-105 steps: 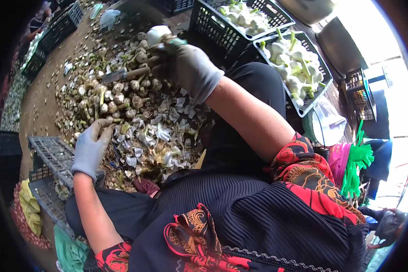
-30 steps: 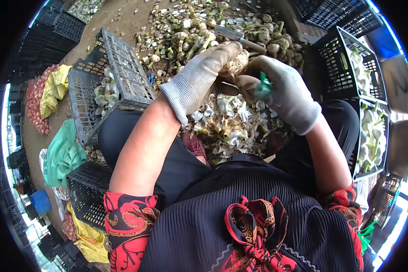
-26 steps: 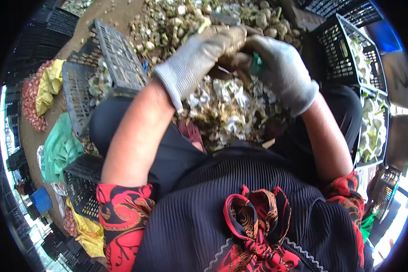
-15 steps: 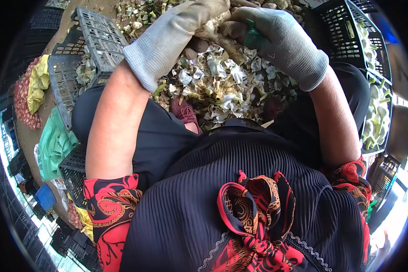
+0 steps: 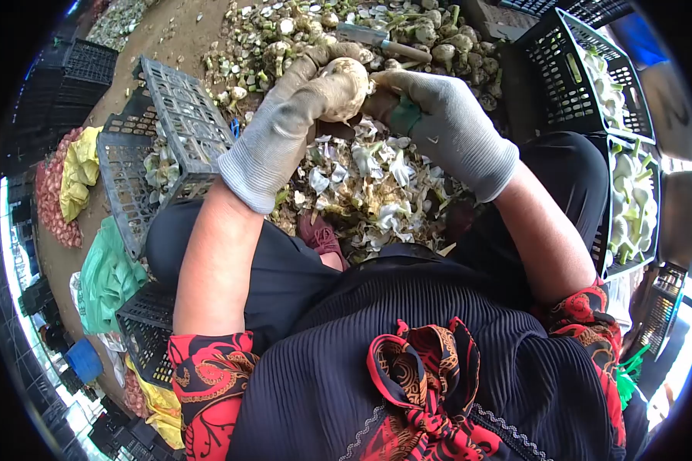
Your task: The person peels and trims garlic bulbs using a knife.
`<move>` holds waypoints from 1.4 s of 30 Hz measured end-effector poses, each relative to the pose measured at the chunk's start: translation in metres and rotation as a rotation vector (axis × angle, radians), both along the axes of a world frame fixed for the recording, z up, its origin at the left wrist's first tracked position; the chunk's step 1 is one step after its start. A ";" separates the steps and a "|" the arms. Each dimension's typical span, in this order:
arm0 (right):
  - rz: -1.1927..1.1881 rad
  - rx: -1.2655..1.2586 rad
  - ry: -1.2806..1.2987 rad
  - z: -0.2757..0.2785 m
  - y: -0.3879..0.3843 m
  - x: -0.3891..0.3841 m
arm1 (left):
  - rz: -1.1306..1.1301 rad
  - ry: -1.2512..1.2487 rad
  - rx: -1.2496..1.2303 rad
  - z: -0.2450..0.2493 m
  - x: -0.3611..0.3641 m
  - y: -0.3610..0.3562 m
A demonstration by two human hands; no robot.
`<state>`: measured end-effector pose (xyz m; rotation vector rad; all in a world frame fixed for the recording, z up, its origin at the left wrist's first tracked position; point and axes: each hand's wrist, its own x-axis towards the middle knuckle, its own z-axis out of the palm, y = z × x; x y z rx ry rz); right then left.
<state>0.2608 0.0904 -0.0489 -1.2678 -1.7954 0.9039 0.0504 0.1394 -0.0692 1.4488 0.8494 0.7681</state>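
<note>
My left hand (image 5: 304, 111), in a grey-white glove with soiled fingers, is wrapped round a pale garlic bulb (image 5: 350, 84). My right hand (image 5: 438, 111), gloved alike with a green patch near its fingers, is closed with its fingertips at the bulb's right side. Its inner fingers are partly hidden. Below both hands lies a heap of white and brown garlic skins (image 5: 380, 173). Just beyond them, a knife (image 5: 384, 42) with a flat blade and wooden handle rests by a pile of untrimmed garlic bulbs (image 5: 446, 46).
Black crates (image 5: 557, 77) of trimmed garlic (image 5: 632, 203) stand at my right. A grey crate (image 5: 184, 123) leans at my left, near a green plastic bag (image 5: 108, 269), a yellow sack (image 5: 81, 173) and a red net sack (image 5: 54, 192). Cut stem pieces (image 5: 242, 58) litter the ground ahead.
The view has shifted so the hands sit lower in it and the knife and bulb pile show fully. The bulb's round face is now visible; brown husk hanging between the hands no longer shows.
</note>
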 end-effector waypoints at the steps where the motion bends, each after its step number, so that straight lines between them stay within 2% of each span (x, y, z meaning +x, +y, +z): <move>1: -0.026 0.139 -0.106 -0.002 0.000 0.003 | 0.001 0.007 -0.025 0.004 0.004 -0.002; 3: -0.072 0.421 -0.322 0.003 0.003 0.007 | 0.081 0.086 -0.052 0.008 0.008 -0.008; 4: -0.117 0.492 -0.369 0.005 0.003 0.006 | -0.013 0.174 0.045 0.012 0.003 -0.005; 5: -0.115 0.458 -0.346 0.006 0.002 0.007 | -0.148 0.202 0.028 0.017 -0.001 0.003; 7: -0.106 0.389 -0.295 0.003 0.000 0.009 | -0.130 0.190 0.087 0.034 0.005 -0.008; 8: -0.083 0.357 -0.240 0.001 0.000 0.012 | -0.138 0.125 -0.001 0.032 0.003 -0.006; 9: -0.108 0.131 0.020 0.003 0.000 0.011 | -0.164 0.315 0.063 0.045 0.003 -0.004; 11: -0.151 -0.325 0.540 0.007 -0.001 0.010 | -0.158 0.448 0.416 0.040 0.000 -0.008; 13: -0.122 -0.498 0.645 0.010 0.006 0.023 | -0.149 0.370 0.335 0.037 0.000 -0.012; 15: -0.125 -0.560 0.697 0.016 0.002 0.021 | -0.156 0.240 0.192 0.032 0.001 -0.012; 16: -0.107 -0.535 0.718 0.015 0.004 0.021 | -0.178 0.256 0.274 0.030 0.001 -0.010; 18: -0.073 -0.480 0.764 0.011 0.008 0.023 | -0.221 0.119 0.027 0.036 0.003 -0.010; 20: -0.016 -0.446 0.670 0.015 0.006 0.022 | -0.222 -0.111 -0.132 0.047 0.010 -0.021; 21: 0.027 -0.402 0.621 0.017 0.005 0.022 | -0.194 0.028 -0.234 0.039 0.007 -0.013; 23: -0.006 -0.431 0.596 0.020 0.006 0.020 | -0.133 0.041 -0.226 0.037 0.009 -0.013; 25: -0.048 -0.363 0.648 0.013 0.011 0.021 | -0.129 -0.215 -0.250 0.022 0.006 -0.012; 28: -0.110 -0.356 0.690 0.015 0.014 0.023 | -0.105 -0.272 -0.221 0.022 0.010 -0.007; 30: -0.125 -0.421 0.801 0.022 0.013 0.024 | -0.137 -0.311 -0.142 0.034 0.012 -0.012; 32: -0.128 -0.357 0.747 0.018 0.015 0.029 | -0.179 -0.382 -0.139 0.038 0.009 -0.012; 33: -0.150 -0.324 0.700 0.016 0.016 0.030 | -0.192 -0.324 -0.115 0.042 0.007 -0.010; 36: -0.203 -0.342 0.762 0.015 0.017 0.038 | -0.155 -0.433 -0.177 0.056 0.008 -0.019; 39: -0.295 -0.162 0.360 0.010 0.018 0.045 | -0.128 -0.496 -0.274 0.050 0.002 -0.016; 41: -0.364 -0.072 0.281 0.005 0.018 0.044 | -0.045 -0.462 -0.284 0.048 0.001 -0.012; 42: -0.391 -0.025 0.231 0.005 0.019 0.046 | -0.115 -0.569 -0.302 0.047 0.001 -0.008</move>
